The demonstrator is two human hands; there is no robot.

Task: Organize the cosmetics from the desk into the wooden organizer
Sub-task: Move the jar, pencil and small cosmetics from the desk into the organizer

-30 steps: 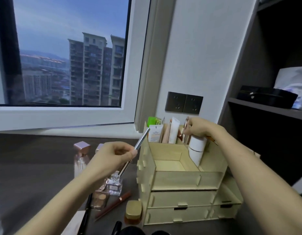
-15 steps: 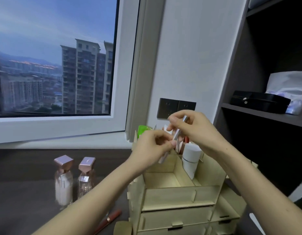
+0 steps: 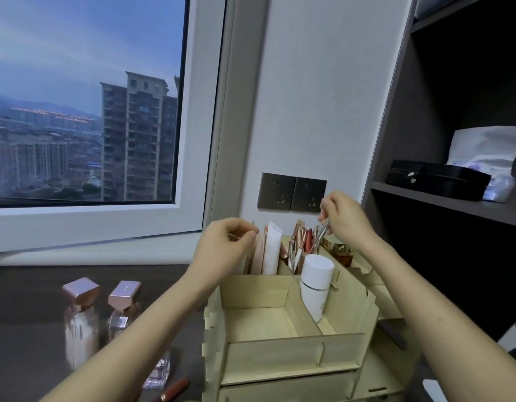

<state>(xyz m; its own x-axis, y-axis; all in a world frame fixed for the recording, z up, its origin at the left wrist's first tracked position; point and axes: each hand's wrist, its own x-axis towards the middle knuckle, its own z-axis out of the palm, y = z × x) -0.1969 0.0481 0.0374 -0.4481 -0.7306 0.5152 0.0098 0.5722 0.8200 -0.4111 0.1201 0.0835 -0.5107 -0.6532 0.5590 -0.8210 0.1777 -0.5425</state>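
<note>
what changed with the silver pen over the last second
The silver pen went from the left hand to the right hand, which now lowers it into the wooden organizer back slot. The white bottle stayed put.

Dim, bluish dusk light from the window [image 3: 86, 97] — soft motion blur throughout, wide-angle bending at the edges.

Dusk window [image 3: 83, 97] left; grey wall sockets [image 3: 293, 192]; dark shelving [image 3: 442, 198] right.
</note>
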